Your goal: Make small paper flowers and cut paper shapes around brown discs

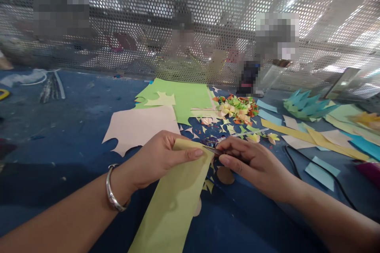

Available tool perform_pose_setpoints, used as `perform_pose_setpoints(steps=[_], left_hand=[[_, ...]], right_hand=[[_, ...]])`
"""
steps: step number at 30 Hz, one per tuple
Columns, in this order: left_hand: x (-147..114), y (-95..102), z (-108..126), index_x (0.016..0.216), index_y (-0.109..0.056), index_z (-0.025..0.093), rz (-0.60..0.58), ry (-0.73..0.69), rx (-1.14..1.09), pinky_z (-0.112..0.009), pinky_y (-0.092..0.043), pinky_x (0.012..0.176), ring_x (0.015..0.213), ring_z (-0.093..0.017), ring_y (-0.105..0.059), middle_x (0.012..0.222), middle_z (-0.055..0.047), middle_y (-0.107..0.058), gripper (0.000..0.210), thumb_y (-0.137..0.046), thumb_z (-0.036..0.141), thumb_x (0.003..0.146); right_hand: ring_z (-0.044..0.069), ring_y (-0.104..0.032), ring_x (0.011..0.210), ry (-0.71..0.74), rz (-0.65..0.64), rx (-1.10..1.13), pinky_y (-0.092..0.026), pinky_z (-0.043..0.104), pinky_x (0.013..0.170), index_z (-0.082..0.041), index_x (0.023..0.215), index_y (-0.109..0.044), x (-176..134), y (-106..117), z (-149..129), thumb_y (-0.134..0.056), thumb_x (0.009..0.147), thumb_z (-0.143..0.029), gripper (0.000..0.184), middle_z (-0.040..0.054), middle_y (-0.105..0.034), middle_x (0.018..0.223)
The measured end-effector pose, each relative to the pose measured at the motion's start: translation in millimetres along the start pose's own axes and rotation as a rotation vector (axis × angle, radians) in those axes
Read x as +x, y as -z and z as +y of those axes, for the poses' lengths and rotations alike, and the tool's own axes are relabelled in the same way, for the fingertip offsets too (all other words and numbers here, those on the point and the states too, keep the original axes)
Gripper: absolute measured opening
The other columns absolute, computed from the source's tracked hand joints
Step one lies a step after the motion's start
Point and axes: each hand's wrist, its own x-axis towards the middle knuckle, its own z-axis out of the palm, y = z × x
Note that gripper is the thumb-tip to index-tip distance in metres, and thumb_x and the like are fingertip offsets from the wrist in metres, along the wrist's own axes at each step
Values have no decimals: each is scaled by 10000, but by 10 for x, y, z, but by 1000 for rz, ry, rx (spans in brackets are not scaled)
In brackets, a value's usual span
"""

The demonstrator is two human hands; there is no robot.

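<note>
Yellow paper (pixel 175 201) runs in a long strip from the middle of the frame down to the bottom edge, and from where I stand it is the thing both hands are busy with. The left hand (pixel 164 154), a silver bracelet (pixel 111 191) on its wrist, pinches the strip's upper end, the thumb lying flat on top. The right hand (pixel 257 162), just right of centre, is closed round what look like scissors (pixel 217 151); the handles are hidden in the fingers, and I can't tell how far the blades are parted. Their tip meets the strip's top right corner, very near that thumb. That is what would worry me: a slip of the blades, or the thumb creeping forward, could nick the skin. The paper looks thin, so a loose pinch might let it buckle and send the cut astray, and a tug on the long unsupported length below could crease or tear it. Small scraps (pixel 231 129) and a brown disc (pixel 225 175) lie close by on the blue table (pixel 74 126), and the paper flowers (pixel 227 109) sit in a heap right of upper centre; a careless sweep of the right forearm could scatter the loose pieces.
</note>
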Motion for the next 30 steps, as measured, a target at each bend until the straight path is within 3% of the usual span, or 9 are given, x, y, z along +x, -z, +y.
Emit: perform_pose_setpoints(steps=[25, 30], left_hand=[[31, -21, -69, 851, -789, 164, -78, -16, -11, -213, -510, 578, 645, -140, -704, 789, -54, -774, 266, -793, 430, 858], [54, -23, -58, 835, -785, 162, -82, -22, -21, -174, -481, 541, 582, -87, -642, 721, -11, -729, 271, -796, 432, 859]], right_hand=[[119, -546, 650, 38, -28, 36, -435, 254, 618, -218, 1031, -635, -10, 0, 10, -531, 1042, -475, 278, -26, -632, 733], [116, -553, 657, 52, -31, 7, -429, 245, 623, -225, 1037, -638, -16, 9, 11, -524, 1048, -467, 268, -34, -638, 735]])
